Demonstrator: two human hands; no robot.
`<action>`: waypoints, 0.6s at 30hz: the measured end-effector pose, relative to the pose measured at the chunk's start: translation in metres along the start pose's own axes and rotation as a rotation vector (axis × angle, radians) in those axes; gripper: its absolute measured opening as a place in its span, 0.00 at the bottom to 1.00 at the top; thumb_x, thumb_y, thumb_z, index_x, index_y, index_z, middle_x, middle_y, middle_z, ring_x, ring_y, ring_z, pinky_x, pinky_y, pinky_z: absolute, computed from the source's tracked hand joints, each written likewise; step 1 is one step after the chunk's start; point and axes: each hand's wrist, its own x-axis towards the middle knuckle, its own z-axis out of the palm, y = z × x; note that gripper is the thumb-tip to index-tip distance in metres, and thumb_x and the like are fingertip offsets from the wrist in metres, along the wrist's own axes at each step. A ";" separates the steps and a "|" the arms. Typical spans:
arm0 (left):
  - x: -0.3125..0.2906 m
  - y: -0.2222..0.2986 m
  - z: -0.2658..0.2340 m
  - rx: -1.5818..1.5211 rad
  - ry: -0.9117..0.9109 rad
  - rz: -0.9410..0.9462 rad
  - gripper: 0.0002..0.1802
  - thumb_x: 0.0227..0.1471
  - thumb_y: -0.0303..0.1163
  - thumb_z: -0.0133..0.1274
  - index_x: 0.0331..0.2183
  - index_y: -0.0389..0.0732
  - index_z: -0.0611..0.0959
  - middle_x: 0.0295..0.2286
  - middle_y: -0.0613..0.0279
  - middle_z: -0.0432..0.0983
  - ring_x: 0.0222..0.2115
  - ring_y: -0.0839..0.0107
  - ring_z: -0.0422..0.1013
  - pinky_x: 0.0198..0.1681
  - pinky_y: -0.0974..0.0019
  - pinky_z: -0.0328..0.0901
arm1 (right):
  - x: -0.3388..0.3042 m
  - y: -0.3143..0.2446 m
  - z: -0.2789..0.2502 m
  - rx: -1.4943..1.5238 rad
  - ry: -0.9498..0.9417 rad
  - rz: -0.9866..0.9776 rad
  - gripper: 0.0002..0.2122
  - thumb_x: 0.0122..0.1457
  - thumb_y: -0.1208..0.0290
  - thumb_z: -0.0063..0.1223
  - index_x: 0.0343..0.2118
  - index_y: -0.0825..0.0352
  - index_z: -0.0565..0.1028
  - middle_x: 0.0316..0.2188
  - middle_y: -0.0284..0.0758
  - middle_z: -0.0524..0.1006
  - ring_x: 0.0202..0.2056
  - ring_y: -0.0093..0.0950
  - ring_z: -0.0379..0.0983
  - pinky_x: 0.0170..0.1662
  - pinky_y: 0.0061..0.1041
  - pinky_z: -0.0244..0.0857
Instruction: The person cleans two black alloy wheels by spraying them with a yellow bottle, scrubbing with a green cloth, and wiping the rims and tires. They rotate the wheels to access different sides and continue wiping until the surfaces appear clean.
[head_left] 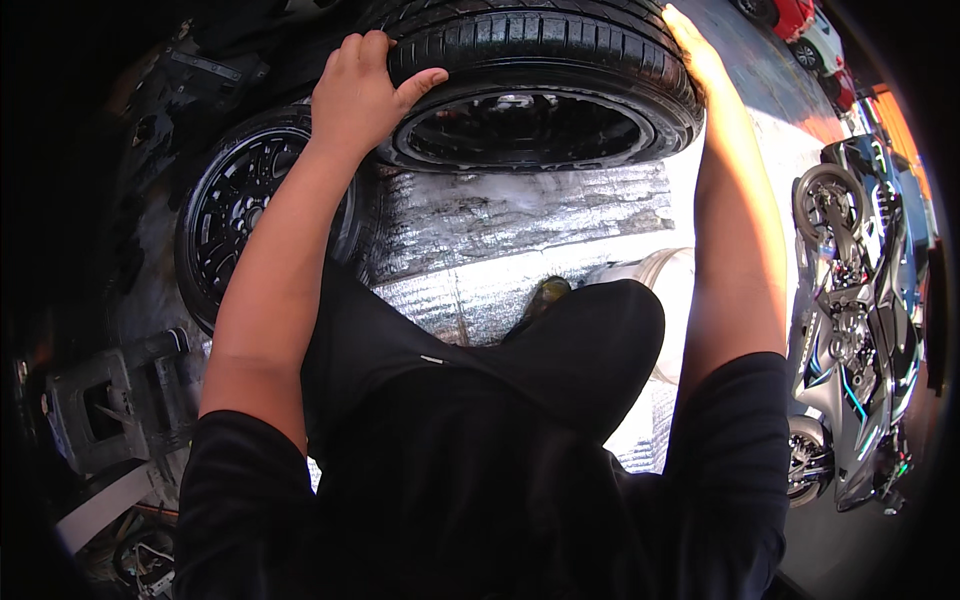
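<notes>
- Already the tire (545, 42) sits around its rim (520, 138); I judge handling under way, release not yet done.
- It's tilted ahead of me, near another wheel (225, 205) on my left.
- My left hand (358, 95) holds its left edge, thumb spread from the fingers (350, 48); my right hand (697, 52) lies along its right side, grip unclear.
- Both arms (272, 260) reach forward.

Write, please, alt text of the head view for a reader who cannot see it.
A person's left hand and right hand touch opposite sides of a black-tyred wheel. Another black wheel is at left, partly behind the left forearm; a motorcycle is at right.
</notes>
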 end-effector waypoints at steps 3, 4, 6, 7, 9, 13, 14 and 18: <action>-0.003 -0.014 0.010 0.050 -0.038 -0.130 0.41 0.53 0.69 0.58 0.48 0.39 0.80 0.42 0.54 0.77 0.45 0.53 0.77 0.46 0.52 0.74 | 0.044 -0.008 0.030 0.052 -0.040 0.057 0.31 0.69 0.41 0.45 0.60 0.65 0.73 0.54 0.40 0.76 0.54 0.31 0.71 0.59 0.32 0.63; -0.003 -0.028 0.016 0.040 -0.044 -0.154 0.42 0.54 0.71 0.55 0.49 0.39 0.79 0.46 0.53 0.77 0.49 0.54 0.75 0.48 0.50 0.74 | 0.057 -0.009 0.041 0.063 -0.054 0.073 0.30 0.69 0.42 0.45 0.58 0.66 0.74 0.52 0.39 0.78 0.51 0.30 0.73 0.57 0.32 0.65; 0.001 -0.036 0.025 0.018 -0.087 -0.166 0.43 0.54 0.70 0.57 0.53 0.40 0.78 0.49 0.52 0.76 0.53 0.54 0.74 0.51 0.50 0.73 | 0.075 -0.011 0.052 0.061 -0.067 0.103 0.28 0.70 0.44 0.44 0.55 0.66 0.76 0.47 0.39 0.80 0.47 0.30 0.76 0.54 0.32 0.68; 0.007 -0.037 0.028 0.003 -0.104 -0.176 0.44 0.53 0.69 0.58 0.54 0.40 0.77 0.51 0.51 0.75 0.55 0.53 0.73 0.53 0.50 0.73 | 0.087 -0.011 0.055 0.048 -0.069 0.113 0.27 0.70 0.45 0.43 0.54 0.67 0.77 0.45 0.38 0.81 0.45 0.29 0.77 0.52 0.32 0.70; 0.024 -0.033 0.032 -0.037 -0.190 -0.274 0.47 0.51 0.68 0.60 0.59 0.40 0.74 0.55 0.50 0.73 0.59 0.53 0.71 0.56 0.49 0.71 | 0.100 -0.011 0.059 -0.009 -0.056 0.136 0.26 0.71 0.47 0.42 0.51 0.67 0.79 0.41 0.37 0.84 0.41 0.29 0.80 0.49 0.32 0.73; 0.051 -0.032 0.039 -0.084 -0.292 -0.324 0.49 0.48 0.65 0.63 0.61 0.40 0.73 0.57 0.50 0.73 0.57 0.54 0.73 0.58 0.51 0.71 | 0.117 -0.009 0.043 -0.406 0.030 0.144 0.30 0.70 0.41 0.40 0.49 0.66 0.82 0.45 0.43 0.83 0.48 0.35 0.79 0.55 0.39 0.68; 0.053 -0.041 0.040 -0.056 -0.288 -0.290 0.50 0.48 0.64 0.64 0.62 0.40 0.72 0.57 0.50 0.73 0.57 0.54 0.74 0.59 0.52 0.70 | 0.112 -0.012 0.048 -0.473 0.086 0.117 0.33 0.69 0.36 0.38 0.54 0.64 0.79 0.52 0.48 0.80 0.57 0.43 0.76 0.60 0.42 0.64; 0.061 -0.090 0.033 -0.086 -0.382 -0.166 0.50 0.51 0.61 0.63 0.66 0.43 0.68 0.60 0.50 0.72 0.58 0.53 0.73 0.60 0.52 0.68 | 0.092 -0.053 0.073 -0.580 0.161 0.216 0.37 0.63 0.26 0.35 0.61 0.52 0.74 0.64 0.46 0.70 0.64 0.50 0.66 0.65 0.49 0.60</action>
